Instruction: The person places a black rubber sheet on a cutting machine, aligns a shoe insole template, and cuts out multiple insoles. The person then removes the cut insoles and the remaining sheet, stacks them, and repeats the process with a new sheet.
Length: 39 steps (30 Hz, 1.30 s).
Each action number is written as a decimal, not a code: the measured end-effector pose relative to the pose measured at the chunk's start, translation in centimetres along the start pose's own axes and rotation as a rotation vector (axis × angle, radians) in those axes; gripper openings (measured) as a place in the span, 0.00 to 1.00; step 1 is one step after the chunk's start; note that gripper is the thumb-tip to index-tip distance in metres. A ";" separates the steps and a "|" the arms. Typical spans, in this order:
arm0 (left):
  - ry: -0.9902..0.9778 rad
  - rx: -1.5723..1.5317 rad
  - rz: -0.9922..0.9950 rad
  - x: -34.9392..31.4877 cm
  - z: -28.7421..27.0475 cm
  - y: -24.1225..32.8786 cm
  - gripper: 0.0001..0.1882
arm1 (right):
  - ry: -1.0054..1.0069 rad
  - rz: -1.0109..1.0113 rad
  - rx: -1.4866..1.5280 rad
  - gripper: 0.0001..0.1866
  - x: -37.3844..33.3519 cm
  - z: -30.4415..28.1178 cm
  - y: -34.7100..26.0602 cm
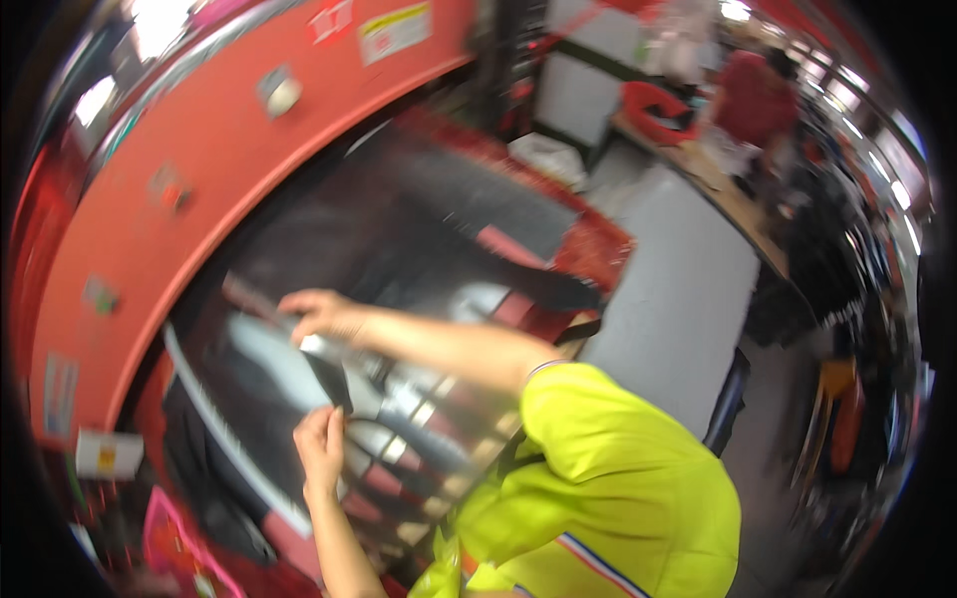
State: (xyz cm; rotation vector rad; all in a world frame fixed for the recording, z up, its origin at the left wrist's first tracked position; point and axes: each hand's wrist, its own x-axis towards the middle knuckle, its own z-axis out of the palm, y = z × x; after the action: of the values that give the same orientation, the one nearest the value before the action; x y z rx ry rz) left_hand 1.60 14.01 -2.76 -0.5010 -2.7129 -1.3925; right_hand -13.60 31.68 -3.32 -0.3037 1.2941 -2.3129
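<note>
My left hand (320, 447) is closed, with thumb and fingers pinching the lower end of a dark flat piece (327, 374). Beyond it, my right hand (325, 317) has its fingers curled near the piece's upper end. A blurred brownish bar (251, 298) reaches out past those fingertips, and whether they grip it cannot be made out. Both hands are above a dark sheet (329, 234) on the bed of a red machine (224, 149). Pale, elongated curved shapes (269, 359) lie on the sheet around my hands, smeared by motion.
The machine's red front carries knobs and labels along the left. A grey tabletop (688, 289) adjoins the bed on the right. Farther back are a red basket (658, 112) and a person in red (755, 100). A pink-rimmed container (169, 543) stands at the lower left.
</note>
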 end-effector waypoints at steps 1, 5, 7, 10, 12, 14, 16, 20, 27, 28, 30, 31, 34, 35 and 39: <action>0.072 -0.054 -0.042 -1.6 -0.8 0.0 0.11 | 0.030 -0.036 -0.018 0.36 0.0 0.0 0.0; 0.435 -0.280 -0.213 -9.1 -3.1 -1.2 0.11 | 0.000 -0.022 0.138 0.35 -1.5 -0.6 -0.9; 0.492 -0.220 -0.484 -10.9 -3.0 -2.6 0.09 | 0.038 -0.059 -0.007 0.40 -2.4 -0.2 -1.6; 0.441 0.155 -0.130 -11.7 -2.0 -3.8 0.07 | 0.095 -0.090 -0.293 0.38 -4.6 -0.4 -3.6; 0.497 0.121 -0.155 -11.4 -1.7 -3.6 0.07 | 0.163 -0.228 -0.719 0.37 -5.8 -0.9 -4.7; 0.560 0.107 -0.232 -10.9 -1.8 -2.8 0.08 | 0.254 -0.250 -1.092 0.40 -6.9 -2.0 -5.2; 0.591 0.545 -0.050 -10.3 -2.2 -1.9 0.26 | 0.366 -0.213 -1.391 0.40 -7.6 -3.0 -4.9; 0.197 0.559 0.046 -9.2 -3.4 -1.6 0.39 | 0.399 -0.166 -1.750 0.43 -9.0 -4.1 -3.1; -0.068 0.900 0.138 -8.3 -4.5 -3.1 0.32 | 0.338 -0.070 -1.820 0.47 -9.7 -3.7 -2.9; -0.048 0.959 0.168 -8.0 -4.5 -3.1 0.30 | 0.336 -0.046 -1.849 0.48 -9.5 -3.6 -3.0; 0.098 0.857 0.146 -7.4 -4.5 -2.7 0.28 | 0.260 -0.139 -1.897 0.45 -8.6 -3.2 -2.7; 0.186 0.797 0.100 -7.1 -4.5 -2.4 0.28 | 0.191 -0.255 -1.906 0.43 -7.5 -2.9 -2.5; 0.273 0.880 0.154 -7.0 -4.3 -1.1 0.23 | -0.018 -0.522 -1.725 0.31 -3.6 -1.6 -0.6; 0.275 0.885 0.163 -7.1 -4.3 -0.7 0.22 | -0.042 -0.482 -1.689 0.28 -1.3 -0.9 0.3; 0.381 0.838 0.126 -7.9 -4.6 0.4 0.19 | -0.014 -0.454 -1.618 0.24 8.0 1.8 3.5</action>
State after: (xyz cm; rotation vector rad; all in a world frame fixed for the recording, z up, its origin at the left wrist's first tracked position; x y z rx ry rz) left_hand 8.74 8.46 -1.28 -0.2817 -2.5563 -0.2053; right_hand -18.79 24.79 -5.57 -1.1412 2.9843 -0.9026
